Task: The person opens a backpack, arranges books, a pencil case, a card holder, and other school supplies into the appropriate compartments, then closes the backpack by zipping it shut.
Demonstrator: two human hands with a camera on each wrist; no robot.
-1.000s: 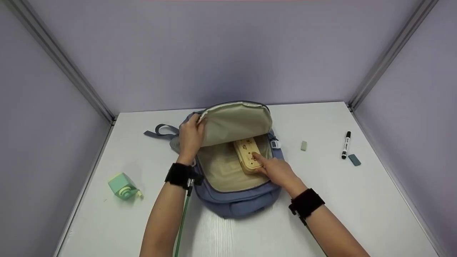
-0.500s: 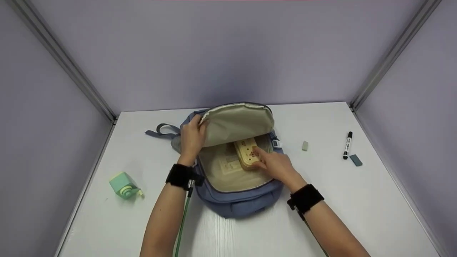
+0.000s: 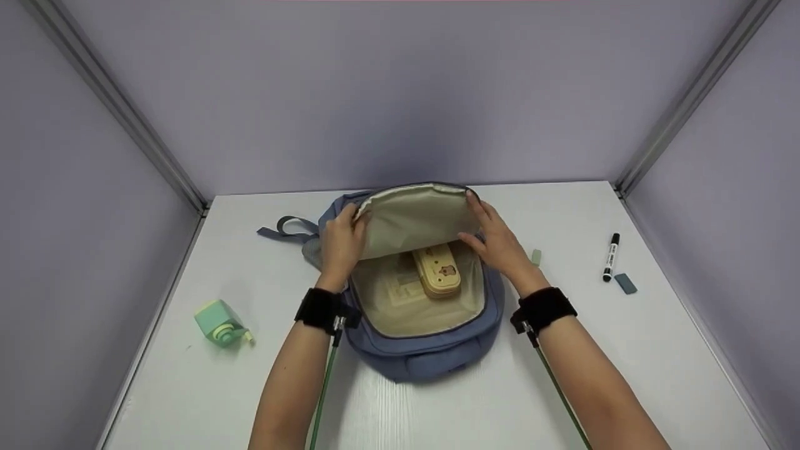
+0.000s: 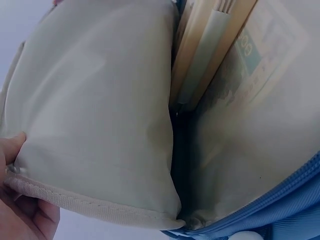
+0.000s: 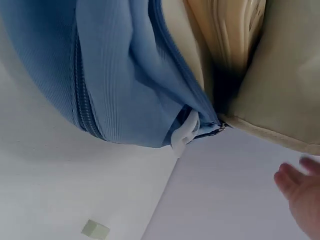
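Observation:
A blue backpack (image 3: pixel 431 359) lies on the white table with its main compartment unzipped and its beige-lined flap (image 3: pixel 415 219) lifted. At the flap's left edge my left hand (image 3: pixel 342 245) pinches the hem; the left wrist view shows the thumb (image 4: pixel 14 146) on the lining and the fingers beneath. My right hand (image 3: pixel 499 245) is at the flap's right edge, thumb and fingers spread. In the right wrist view its fingertips (image 5: pixel 284 179) are just off the hem. Inside the bag lies a yellow pencil case (image 3: pixel 440 275) with a small bear print, its far end hidden under the flap.
A mint-green pump bottle (image 3: pixel 219 322) lies on its side at the left. To the right are a small pale green block (image 3: pixel 536 257), a black-and-white marker (image 3: pixel 611 257) and a dark teal block (image 3: pixel 625 284). A strap (image 3: pixel 284 231) trails from the bag's left. Partition walls (image 3: pixel 400 94) enclose the table.
My right hand has let go of the pencil case, which stays in the bag, and has moved up to the flap's right edge. The left hand keeps its hold on the flap.

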